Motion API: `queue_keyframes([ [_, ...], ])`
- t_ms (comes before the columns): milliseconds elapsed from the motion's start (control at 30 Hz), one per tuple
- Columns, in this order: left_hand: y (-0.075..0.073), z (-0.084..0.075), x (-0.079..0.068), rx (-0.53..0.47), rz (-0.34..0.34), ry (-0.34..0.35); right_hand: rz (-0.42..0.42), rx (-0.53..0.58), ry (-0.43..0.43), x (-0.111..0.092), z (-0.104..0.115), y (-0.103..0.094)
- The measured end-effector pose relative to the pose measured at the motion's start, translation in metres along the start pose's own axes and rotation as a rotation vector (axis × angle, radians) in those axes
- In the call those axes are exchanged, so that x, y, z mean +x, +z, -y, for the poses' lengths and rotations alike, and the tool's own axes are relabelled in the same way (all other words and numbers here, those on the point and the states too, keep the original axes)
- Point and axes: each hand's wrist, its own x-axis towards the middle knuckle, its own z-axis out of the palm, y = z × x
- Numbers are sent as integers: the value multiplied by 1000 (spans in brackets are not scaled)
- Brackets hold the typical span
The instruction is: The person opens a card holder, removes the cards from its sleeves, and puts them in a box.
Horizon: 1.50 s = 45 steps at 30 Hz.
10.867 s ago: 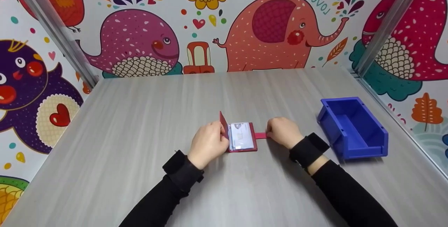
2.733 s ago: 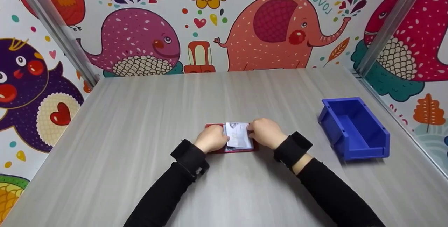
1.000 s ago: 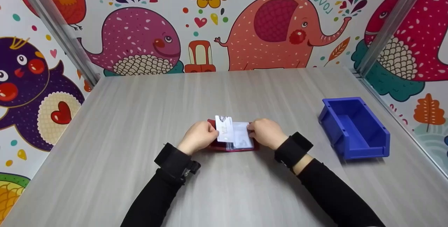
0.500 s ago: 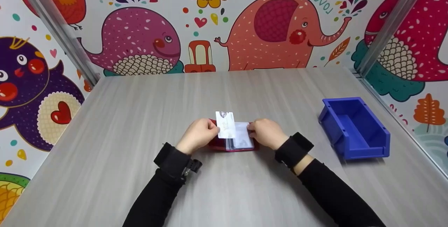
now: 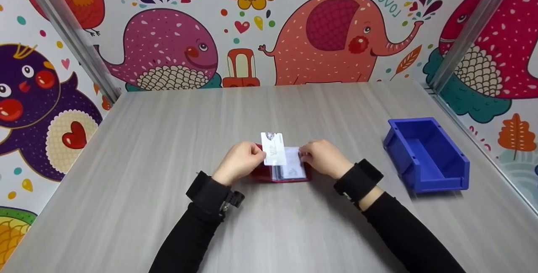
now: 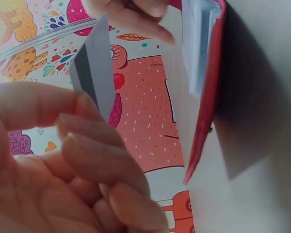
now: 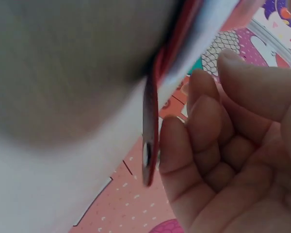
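Note:
My left hand (image 5: 238, 161) pinches a white card (image 5: 273, 148) marked VIP between thumb and fingers. In the left wrist view the card (image 6: 96, 68) shows edge-on, with a dark stripe on its back. Beneath it a red card holder (image 5: 262, 175) lies spread on the table, its clear sleeves (image 5: 293, 168) on the right half. Close to the holder's right edge is my right hand (image 5: 330, 158), fingers loosely bent, with nothing between thumb and fingertips. The right wrist view shows the holder's strap (image 7: 150, 131), with a metal snap, beside those fingertips.
A blue plastic bin (image 5: 428, 155) stands on the right side of the grey wood-grain table (image 5: 189, 121). Printed cartoon panels (image 5: 328, 41) wall in the back and sides, with metal posts (image 5: 69, 33) at the corners.
Earlier the left hand held the red cover; then the card was at the sleeves. Since then the left hand has lifted the card out and upward. The right fingers have come away from the sleeve's edge.

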Motion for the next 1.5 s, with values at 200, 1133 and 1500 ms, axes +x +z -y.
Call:
queue_keyframes([
  [200, 3, -3, 1, -10, 5, -12, -101, 49, 4, -2, 4, -10],
  [1133, 20, -7, 3, -45, -12, 52, -136, 141, -67, -13, 28, -11],
  [1500, 25, -3, 4, -12, -34, 103, -176, 174, -11, -16, 30, -12],
])
